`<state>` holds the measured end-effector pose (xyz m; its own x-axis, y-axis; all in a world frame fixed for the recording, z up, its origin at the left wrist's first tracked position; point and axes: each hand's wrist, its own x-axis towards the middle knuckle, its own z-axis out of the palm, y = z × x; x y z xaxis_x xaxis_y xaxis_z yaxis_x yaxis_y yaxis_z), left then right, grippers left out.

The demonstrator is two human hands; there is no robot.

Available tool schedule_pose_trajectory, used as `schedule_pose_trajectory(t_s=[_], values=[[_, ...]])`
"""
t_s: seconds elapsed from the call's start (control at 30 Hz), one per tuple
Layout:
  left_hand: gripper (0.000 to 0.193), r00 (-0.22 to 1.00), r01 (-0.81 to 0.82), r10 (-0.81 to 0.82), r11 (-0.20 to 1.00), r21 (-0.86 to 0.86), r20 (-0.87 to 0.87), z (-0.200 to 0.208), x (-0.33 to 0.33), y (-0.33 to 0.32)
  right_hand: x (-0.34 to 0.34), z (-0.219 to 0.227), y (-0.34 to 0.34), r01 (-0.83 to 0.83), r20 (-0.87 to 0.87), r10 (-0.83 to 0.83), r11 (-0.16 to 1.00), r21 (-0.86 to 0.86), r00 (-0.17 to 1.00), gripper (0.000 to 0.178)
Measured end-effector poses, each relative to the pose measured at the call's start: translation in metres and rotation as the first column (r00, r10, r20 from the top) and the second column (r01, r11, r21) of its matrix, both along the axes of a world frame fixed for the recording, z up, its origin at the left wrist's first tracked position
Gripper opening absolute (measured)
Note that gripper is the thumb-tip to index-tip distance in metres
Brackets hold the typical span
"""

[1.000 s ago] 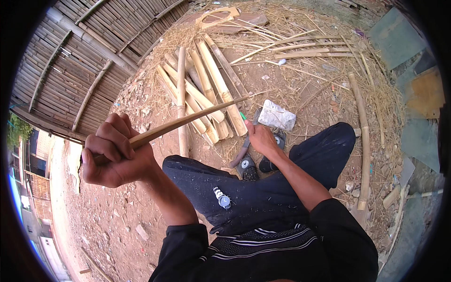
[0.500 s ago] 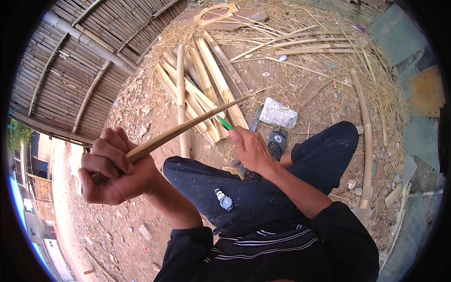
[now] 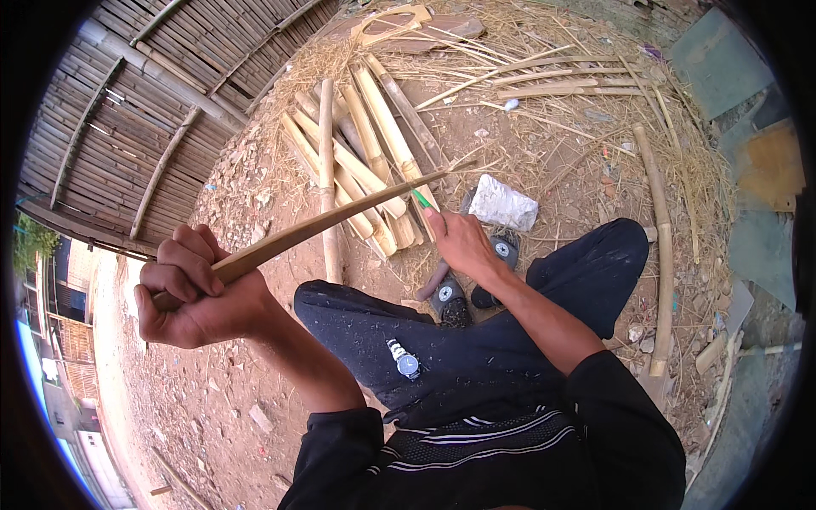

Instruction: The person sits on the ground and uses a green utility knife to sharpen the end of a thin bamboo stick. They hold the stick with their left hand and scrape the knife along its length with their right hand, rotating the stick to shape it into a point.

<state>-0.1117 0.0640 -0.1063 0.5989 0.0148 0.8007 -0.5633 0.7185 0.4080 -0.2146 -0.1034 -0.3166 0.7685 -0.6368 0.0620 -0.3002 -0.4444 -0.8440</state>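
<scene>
My left hand (image 3: 195, 285) is closed round the thick end of a long, split bamboo strip (image 3: 319, 224). The strip slants up to the right across my lap, tapering to a thin, frayed far tip. My right hand (image 3: 466, 246) is closed on a slim green tool (image 3: 421, 198), its upper end close to the underside of the strip. Fingers hide most of that tool, so its kind cannot be made out. On my dark trousers lies a wristwatch (image 3: 408, 365) with a metal band.
Split bamboo pieces (image 3: 374, 136) lie heaped ahead, with a round bamboo pole (image 3: 327, 183) across them. A white block (image 3: 503, 204) sits beyond my shoes (image 3: 448, 297). Another pole (image 3: 659, 255) lies at the right. Straw and thin strips litter the ground; a bamboo wall (image 3: 127, 127) stands left.
My right hand has shifted up and to the right with the green tool, farther along the strip. My left hand has risen slightly with the strip's thick end.
</scene>
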Motion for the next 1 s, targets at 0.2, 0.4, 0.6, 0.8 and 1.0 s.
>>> schedule_pose_trajectory(t_s=[0.2,0.4,0.6,0.8,1.0], values=[[0.039,0.999,-0.025,0.025,1.000,-0.006,-0.032,0.000,0.000,0.001,0.004,-0.028,-0.006,0.127,-0.078,-0.135,0.987,-0.096,0.988,0.055],[0.039,0.999,-0.040,0.040,0.999,-0.014,-0.009,-0.004,-0.005,0.003,0.001,-0.015,-0.005,0.029,0.013,-0.028,0.996,-0.081,1.000,0.052],[0.039,0.980,-0.149,0.140,0.988,-0.050,-0.144,0.001,-0.009,-0.008,0.006,-0.074,-0.041,0.202,-0.206,-0.216,0.976,-0.083,0.955,0.045],[0.039,0.947,-0.293,0.277,0.953,-0.077,-0.164,0.003,0.000,-0.005,0.018,-0.028,-0.004,0.014,0.167,0.006,0.993,-0.120,0.986,0.054],[0.038,0.911,-0.359,0.330,0.930,-0.081,-0.248,0.009,-0.007,-0.016,0.021,-0.119,-0.076,0.261,-0.306,-0.258,0.965,-0.032,0.916,0.056]])
